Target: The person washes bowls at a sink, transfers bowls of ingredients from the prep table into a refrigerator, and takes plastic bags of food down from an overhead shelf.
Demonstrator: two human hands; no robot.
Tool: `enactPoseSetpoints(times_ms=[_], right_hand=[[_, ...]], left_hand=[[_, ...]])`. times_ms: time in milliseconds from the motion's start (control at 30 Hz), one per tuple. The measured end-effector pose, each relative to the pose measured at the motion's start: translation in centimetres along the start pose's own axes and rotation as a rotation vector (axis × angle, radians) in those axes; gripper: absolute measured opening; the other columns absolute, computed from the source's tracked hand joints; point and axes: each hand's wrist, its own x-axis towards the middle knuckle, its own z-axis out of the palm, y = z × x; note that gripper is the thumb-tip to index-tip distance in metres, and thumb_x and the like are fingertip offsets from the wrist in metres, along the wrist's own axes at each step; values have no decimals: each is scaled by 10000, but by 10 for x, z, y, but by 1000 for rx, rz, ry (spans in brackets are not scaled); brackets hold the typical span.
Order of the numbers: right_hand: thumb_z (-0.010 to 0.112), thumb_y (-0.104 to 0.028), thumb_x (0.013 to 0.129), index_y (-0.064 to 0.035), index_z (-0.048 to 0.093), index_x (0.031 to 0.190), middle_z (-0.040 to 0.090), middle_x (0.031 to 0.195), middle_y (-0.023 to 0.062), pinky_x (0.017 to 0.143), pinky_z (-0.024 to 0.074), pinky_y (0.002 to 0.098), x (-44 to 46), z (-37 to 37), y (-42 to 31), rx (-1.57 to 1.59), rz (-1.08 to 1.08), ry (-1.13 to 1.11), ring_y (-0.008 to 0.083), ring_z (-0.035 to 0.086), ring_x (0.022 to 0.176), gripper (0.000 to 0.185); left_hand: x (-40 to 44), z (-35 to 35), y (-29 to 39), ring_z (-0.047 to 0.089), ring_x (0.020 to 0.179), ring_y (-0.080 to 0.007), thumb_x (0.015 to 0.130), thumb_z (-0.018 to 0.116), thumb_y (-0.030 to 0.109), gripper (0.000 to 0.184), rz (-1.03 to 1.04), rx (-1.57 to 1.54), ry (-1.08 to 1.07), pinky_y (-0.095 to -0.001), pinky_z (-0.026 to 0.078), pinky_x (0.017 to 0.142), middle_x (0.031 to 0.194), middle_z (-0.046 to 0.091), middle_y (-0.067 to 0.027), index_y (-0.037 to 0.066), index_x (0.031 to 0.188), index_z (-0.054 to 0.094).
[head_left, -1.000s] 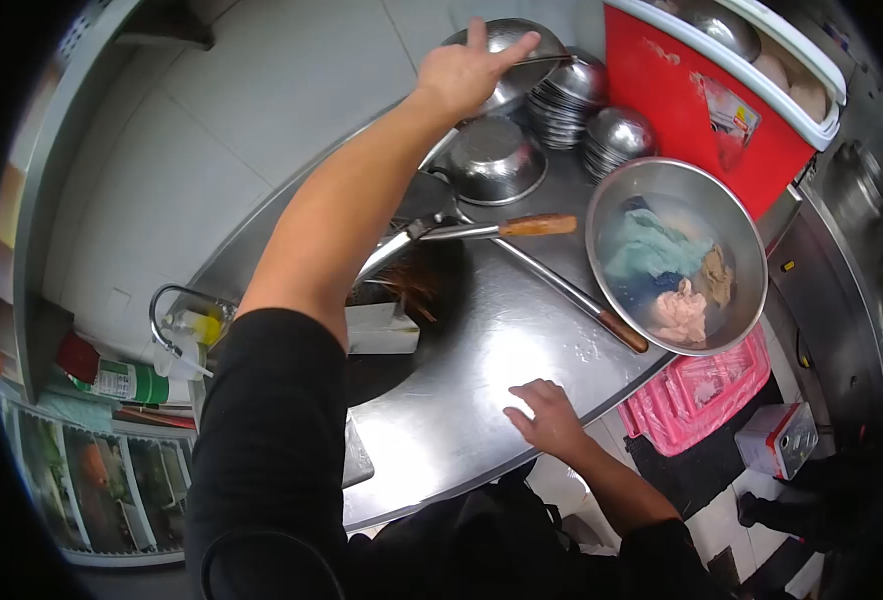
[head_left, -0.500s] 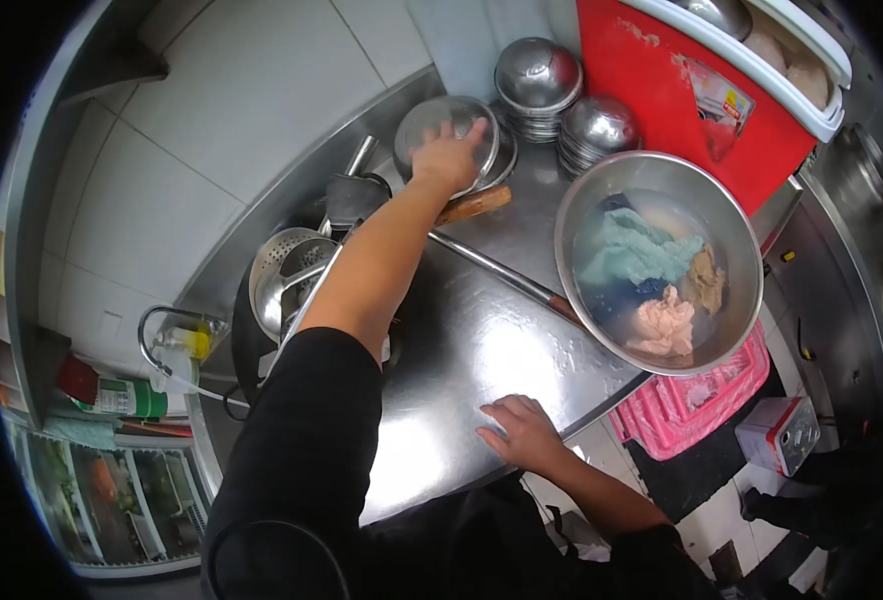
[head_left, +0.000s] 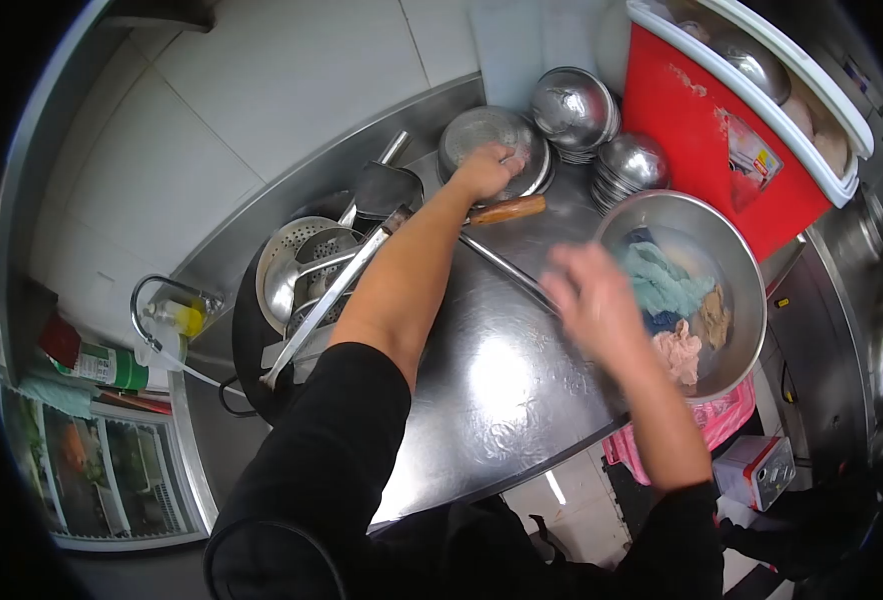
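Note:
My left hand (head_left: 490,172) rests on an upturned round metal bowl (head_left: 474,132) at the back of the steel counter, fingers stretched over its side. More metal rims show underneath. Just below that hand, a wooden handle (head_left: 510,209) sticks out. My right hand (head_left: 592,300) is raised over the counter, beside the left rim of a large steel basin (head_left: 757,290); its fingers are smeared by motion. Water and cloths fill part of the basin, among them a green cloth (head_left: 662,278) and a pink cloth (head_left: 678,352).
Stacks of metal bowls (head_left: 572,108) stand at the back, beside a red cooler box (head_left: 697,130). Left of my arm, a wok (head_left: 248,330) holds a perforated ladle (head_left: 302,235) and other utensils. A long metal rod (head_left: 507,268) lies across the counter (head_left: 462,420). Pink crates (head_left: 627,450) sit below.
My right hand has risen from the counter's front edge toward the basin. My left hand stays on the upturned bowl, its fingers now closer together. The camera view has shifted.

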Motion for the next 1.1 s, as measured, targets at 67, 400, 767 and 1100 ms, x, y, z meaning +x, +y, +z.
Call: enactPoseSetpoints(times_ms=[67, 400, 767, 1100], right_hand=[[641, -172, 865, -5, 624, 1083, 607, 1003, 200, 842, 484, 444, 62, 6, 34, -179, 46, -12, 382, 606, 960, 275], [647, -229, 855, -330, 307, 1473, 126, 1588, 101, 1088, 306, 550, 201, 64, 156, -955, 77, -177, 416, 166, 1430, 713], [475, -616, 887, -228, 283, 1499, 403, 1361, 335, 1028, 393, 499, 286, 40, 233, -388, 578, 157, 466, 455, 1238, 750], [558, -566, 873, -110, 369, 1443, 318, 1427, 337, 1020, 386, 523, 278, 50, 189, -699, 294, 206, 442, 391, 1299, 754]], left_hand=[[-2, -1, 1, 509, 1204, -378, 904, 524, 391, 494, -1, -11, -11, -401, 389, 1028, 1295, 546, -203, 4, 1191, 629], [11, 14, -7, 497, 1196, -417, 947, 435, 360, 482, -160, -112, 186, -427, 380, 1014, 1255, 556, -269, -30, 1184, 592], [-7, 22, 9, 409, 1297, -440, 870, 609, 302, 534, -578, -233, 297, -384, 315, 1115, 1454, 212, -389, 117, 1361, 510], [-9, 0, 28, 464, 1250, -426, 901, 567, 348, 565, -561, -447, 164, -386, 350, 1097, 1469, 258, -300, 9, 1346, 491]])
